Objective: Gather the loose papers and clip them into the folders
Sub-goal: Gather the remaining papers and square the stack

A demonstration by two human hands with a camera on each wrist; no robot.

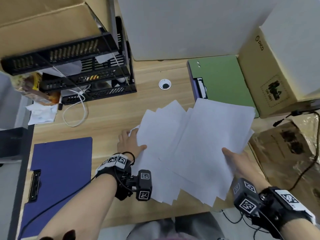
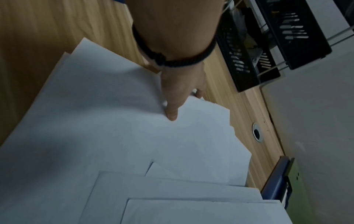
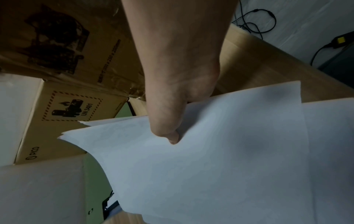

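Head view shows the gathering step under way: a fanned spread of loose papers lies on the wooden tabletop toward its near edge, with some sheets overhanging that edge. The left hand holds the left side of the spread, thumb on top and fingers apparently tucked beneath, while the right hand pinches the right side, thumb on top with the sheets curling up from the tabletop in the right wrist view. A closed blue folder lies at the near left corner; a green folder, partly under the far sheets, lies toward the far right beside a cardboard box. Next, I judge, the hands must draw the sheets together and square their edges before a clip can take them. Both hands' fingers under the paper are hidden, so their exact grip is uncertain; the green folder's clip is half covered, and how many sheets there are cannot be told.
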